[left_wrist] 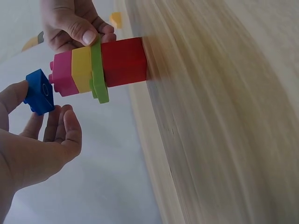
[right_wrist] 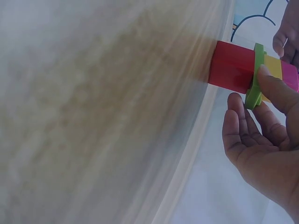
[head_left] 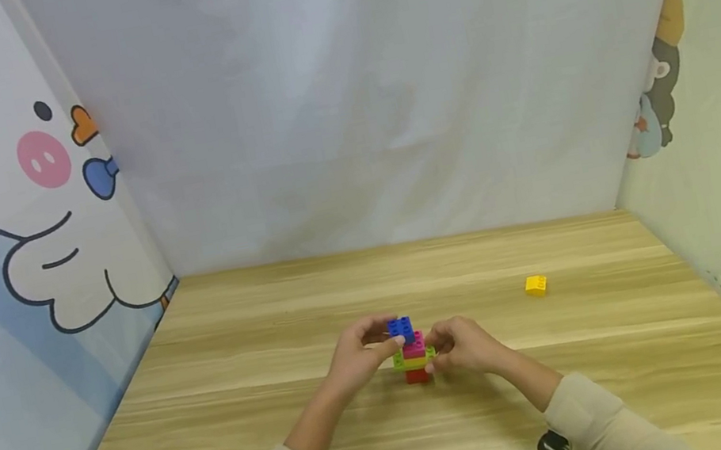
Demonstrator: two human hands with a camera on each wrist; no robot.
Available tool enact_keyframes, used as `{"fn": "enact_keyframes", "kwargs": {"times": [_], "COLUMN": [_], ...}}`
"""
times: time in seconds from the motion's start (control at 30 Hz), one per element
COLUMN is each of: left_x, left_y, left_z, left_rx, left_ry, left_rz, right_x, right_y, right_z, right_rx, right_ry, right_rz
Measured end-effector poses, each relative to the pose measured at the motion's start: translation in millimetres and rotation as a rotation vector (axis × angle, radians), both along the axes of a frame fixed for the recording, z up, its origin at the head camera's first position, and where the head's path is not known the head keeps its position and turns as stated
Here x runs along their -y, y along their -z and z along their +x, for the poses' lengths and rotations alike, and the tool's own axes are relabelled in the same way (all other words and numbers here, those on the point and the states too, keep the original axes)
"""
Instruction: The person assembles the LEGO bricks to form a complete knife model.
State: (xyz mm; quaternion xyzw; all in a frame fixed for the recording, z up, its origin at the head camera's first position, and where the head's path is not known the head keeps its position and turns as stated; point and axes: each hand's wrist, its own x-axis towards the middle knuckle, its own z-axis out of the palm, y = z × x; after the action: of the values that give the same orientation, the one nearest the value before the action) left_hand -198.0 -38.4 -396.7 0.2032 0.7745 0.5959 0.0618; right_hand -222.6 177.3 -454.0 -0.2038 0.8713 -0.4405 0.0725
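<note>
A stack of toy building bricks stands upright on the table. Its red block [left_wrist: 124, 61] is at the bottom, with a wider, flat green brick [left_wrist: 98, 70] over it, then a yellow brick [left_wrist: 81, 70] and a pink brick [left_wrist: 64, 73] on top. My left hand [head_left: 358, 356] pinches a blue brick [left_wrist: 39, 92] between thumb and fingers. In the left wrist view that brick is slightly tilted, with a small gap to the pink studs. My right hand [head_left: 466, 345] pinches the end of the green brick, thumb on one side and fingers on the other.
A loose yellow brick [head_left: 536, 286] lies on the wooden table [head_left: 244, 342], back and to the right of the stack. A pale curtain [head_left: 338, 100] hangs behind the table's far edge. Printed cloth walls border the left and right sides.
</note>
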Motion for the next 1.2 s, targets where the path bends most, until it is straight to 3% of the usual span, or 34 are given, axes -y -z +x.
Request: {"fn": "enact_keyframes", "kwargs": {"times": [0.57, 0.8, 1.2], "left_x": [-8.3, -11.2, -12.6], "left_y": [6.0, 40.7, 36.3], "left_z": [-2.7, -23.2, -19.1], "left_rx": [0.013, 0.003, -0.011], "left_ry": [0.045, 0.036, 0.026], "left_rz": [0.020, 0.020, -0.020], "right_x": [0, -1, -1], "right_y": [-0.2, 0.7, 0.2], "right_z": [-0.1, -0.2, -0.1], "right_rx": [-0.045, -0.036, -0.027], "right_ry": [-0.020, -0.028, -0.027], "right_rz": [-0.005, -0.017, -0.016]}}
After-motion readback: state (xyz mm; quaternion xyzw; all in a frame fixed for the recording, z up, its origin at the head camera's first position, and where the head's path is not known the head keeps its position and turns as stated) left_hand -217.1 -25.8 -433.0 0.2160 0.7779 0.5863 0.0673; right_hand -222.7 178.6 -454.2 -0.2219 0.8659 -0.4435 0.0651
